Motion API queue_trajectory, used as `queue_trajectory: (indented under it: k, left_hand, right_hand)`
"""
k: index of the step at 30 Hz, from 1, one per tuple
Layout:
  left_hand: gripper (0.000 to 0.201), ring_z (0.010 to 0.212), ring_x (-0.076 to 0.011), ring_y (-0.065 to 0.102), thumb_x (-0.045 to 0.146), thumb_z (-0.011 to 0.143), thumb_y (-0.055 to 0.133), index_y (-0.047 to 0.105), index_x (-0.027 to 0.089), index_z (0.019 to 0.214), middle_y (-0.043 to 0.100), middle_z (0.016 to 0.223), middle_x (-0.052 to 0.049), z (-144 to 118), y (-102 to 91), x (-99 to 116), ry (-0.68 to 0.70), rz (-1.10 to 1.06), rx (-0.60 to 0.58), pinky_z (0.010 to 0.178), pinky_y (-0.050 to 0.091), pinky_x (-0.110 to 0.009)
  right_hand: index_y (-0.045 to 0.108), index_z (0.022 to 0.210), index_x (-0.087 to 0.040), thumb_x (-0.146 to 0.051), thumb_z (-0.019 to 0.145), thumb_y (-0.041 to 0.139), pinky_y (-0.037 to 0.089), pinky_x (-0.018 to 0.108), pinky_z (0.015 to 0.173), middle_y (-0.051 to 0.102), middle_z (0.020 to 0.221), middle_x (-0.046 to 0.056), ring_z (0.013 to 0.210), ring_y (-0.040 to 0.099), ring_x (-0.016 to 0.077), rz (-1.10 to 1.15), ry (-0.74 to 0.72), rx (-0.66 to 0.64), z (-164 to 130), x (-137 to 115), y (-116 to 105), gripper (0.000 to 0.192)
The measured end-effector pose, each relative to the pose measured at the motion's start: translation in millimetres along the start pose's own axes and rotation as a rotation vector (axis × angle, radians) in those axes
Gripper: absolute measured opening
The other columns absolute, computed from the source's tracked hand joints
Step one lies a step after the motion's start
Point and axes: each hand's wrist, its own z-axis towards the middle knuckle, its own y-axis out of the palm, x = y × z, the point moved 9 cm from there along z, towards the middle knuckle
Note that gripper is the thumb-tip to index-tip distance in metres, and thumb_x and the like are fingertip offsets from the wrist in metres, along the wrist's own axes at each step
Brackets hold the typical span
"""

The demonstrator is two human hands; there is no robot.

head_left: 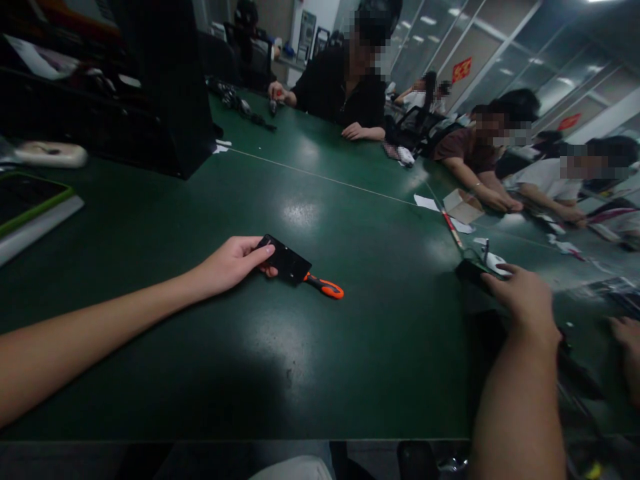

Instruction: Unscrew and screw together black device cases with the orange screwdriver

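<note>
My left hand (245,259) is closed on a flat black rectangular piece (289,260), with the thumb lying across its top face. From the piece's right corner an orange and black tool handle (326,287) points to the right; the far end of the tool is hidden, and I cannot tell whether the two are joined. Off to the right, my right hand (520,297) reaches across the table, its fingers bent over a dark block-like object (473,272). Just past those fingers lies a white item (495,262), partly covered.
A large black case (165,93) stands at the back left of the green table (380,360). A green-edged device (40,207) lies at the left. Across the table are a small carton (463,205), paper scraps and several people. Another person's hand (627,333) rests at the right edge.
</note>
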Motion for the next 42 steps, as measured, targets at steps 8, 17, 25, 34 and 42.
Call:
queue_trajectory:
  k: [8, 17, 25, 34, 42]
  left_hand:
    - [0.030, 0.081, -0.0205, 0.075, 0.040, 0.098, 0.057, 0.072, 0.014, 0.096, 0.078, 0.086, -0.008, -0.8, 6.3, -0.3, 0.019, -0.005, -0.054, 0.078, 0.060, -0.034]
    - [0.028, 0.091, -0.0209, 0.074, 0.039, 0.098, 0.060, 0.078, 0.017, 0.103, 0.080, 0.098, -0.007, -7.1, 20.5, 2.8, 0.054, 0.092, -0.205, 0.084, 0.059, -0.033]
    - [0.022, 0.100, -0.0197, 0.074, 0.024, 0.097, 0.063, 0.079, 0.022, 0.112, 0.080, 0.108, -0.006, -19.4, 35.9, 31.0, 0.353, 0.184, -0.255, 0.092, 0.055, -0.029]
    - [0.033, 0.086, -0.0162, 0.070, 0.029, 0.095, 0.063, 0.069, 0.018, 0.126, 0.076, 0.106, -0.006, -14.6, 30.5, 22.6, 0.202, 0.291, -0.156, 0.078, 0.055, -0.027]
    - [0.027, 0.094, -0.0191, 0.069, 0.033, 0.099, 0.058, 0.074, 0.020, 0.116, 0.075, 0.108, -0.006, -16.6, 34.6, 23.7, 0.230, 0.378, -0.194, 0.085, 0.053, -0.030]
  right_hand:
    - [0.056, 0.059, -0.033, -0.065, 0.074, 0.071, 0.052, 0.070, 0.081, 0.043, 0.047, -0.002, 0.067, 0.067, 0.0339, 0.116, 0.105, -0.077, 8.4, -30.4, 12.4, 0.038]
    - [0.071, 0.121, -0.021, -0.043, 0.103, 0.048, 0.058, 0.035, 0.088, 0.075, 0.120, 0.009, 0.100, 0.072, 0.0187, 0.718, -0.114, -0.442, -13.3, -297.6, 64.0, 0.037]
    - [0.074, 0.123, -0.027, -0.035, 0.102, 0.055, 0.052, 0.031, 0.098, 0.076, 0.119, 0.003, 0.110, 0.070, 0.0164, 1.100, -0.197, -0.842, -55.0, -390.2, 55.7, 0.030]
    - [0.075, 0.119, -0.024, -0.045, 0.092, 0.066, 0.052, 0.032, 0.095, 0.076, 0.119, 0.004, 0.106, 0.070, 0.0205, 0.599, 0.072, -0.649, 0.9, -257.6, 51.6, 0.035]
    - [0.073, 0.123, -0.005, -0.036, 0.091, 0.061, 0.047, 0.045, 0.095, 0.073, 0.116, 0.027, 0.112, 0.067, 0.0384, -0.361, 0.643, -0.358, -3.7, -25.6, -5.1, 0.046]
